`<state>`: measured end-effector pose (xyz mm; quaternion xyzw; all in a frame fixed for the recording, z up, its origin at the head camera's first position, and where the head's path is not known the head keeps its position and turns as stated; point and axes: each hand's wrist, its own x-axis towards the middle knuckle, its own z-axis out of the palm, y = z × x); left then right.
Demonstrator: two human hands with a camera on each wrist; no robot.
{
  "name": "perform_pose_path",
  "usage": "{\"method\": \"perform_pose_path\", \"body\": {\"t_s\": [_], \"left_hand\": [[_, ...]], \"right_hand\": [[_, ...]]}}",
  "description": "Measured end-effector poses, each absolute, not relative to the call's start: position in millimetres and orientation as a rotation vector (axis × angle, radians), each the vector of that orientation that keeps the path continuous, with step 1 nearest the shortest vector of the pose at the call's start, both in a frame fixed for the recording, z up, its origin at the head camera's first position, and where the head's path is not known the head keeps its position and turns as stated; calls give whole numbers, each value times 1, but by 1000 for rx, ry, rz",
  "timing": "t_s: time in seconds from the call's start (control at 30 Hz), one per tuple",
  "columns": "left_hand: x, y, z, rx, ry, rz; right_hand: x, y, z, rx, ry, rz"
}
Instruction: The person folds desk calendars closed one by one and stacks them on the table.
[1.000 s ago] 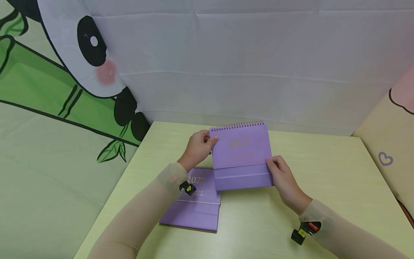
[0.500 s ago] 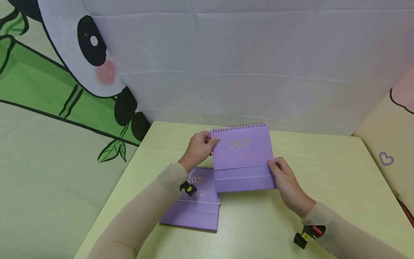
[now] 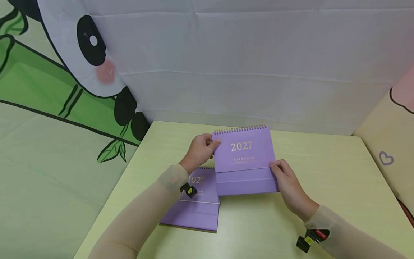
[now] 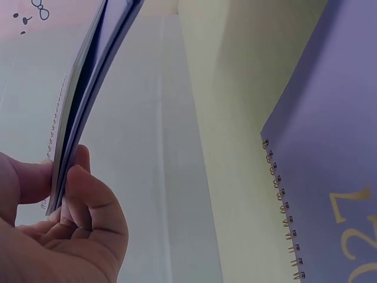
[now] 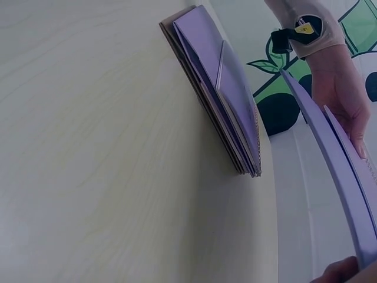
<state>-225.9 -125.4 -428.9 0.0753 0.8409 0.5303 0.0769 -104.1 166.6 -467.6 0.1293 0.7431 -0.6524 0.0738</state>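
Observation:
A purple spiral-bound desk calendar (image 3: 245, 158) marked 2027 is held up, tilted, between both hands. My left hand (image 3: 200, 149) pinches its upper left corner just below the wire binding, thumb in front and curled fingers behind, as the left wrist view shows. Lower down, my right hand (image 3: 289, 185) grips the calendar's right edge with the thumb on the front. A second, matching purple calendar (image 3: 200, 212) lies on the table under my left forearm, partly hidden by it. In the right wrist view this lying calendar (image 5: 218, 88) appears as several stacked layers.
The pale wooden table (image 3: 323, 172) stretches out on both sides of the calendars. A white cloth backdrop (image 3: 242, 64) rises behind its far edge, with a printed panda and green bamboo (image 3: 48, 72) at the left. A camera is strapped on each wrist.
Both hands have brought the held calendar slightly down and to the right. Its gold lettering, washed out before, now reads clearly. The lying calendar has stayed put.

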Motion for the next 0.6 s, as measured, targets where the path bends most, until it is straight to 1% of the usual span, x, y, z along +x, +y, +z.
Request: {"method": "perform_pose_path", "body": {"t_s": [0.33, 0.6], "left_hand": [[-222, -126, -431, 261, 2489, 1590], [-219, -124, -432, 242, 2488, 1586]], "right_hand": [[-100, 169, -470, 409, 2239, -1937], [-97, 171, -470, 423, 2224, -1944]]}}
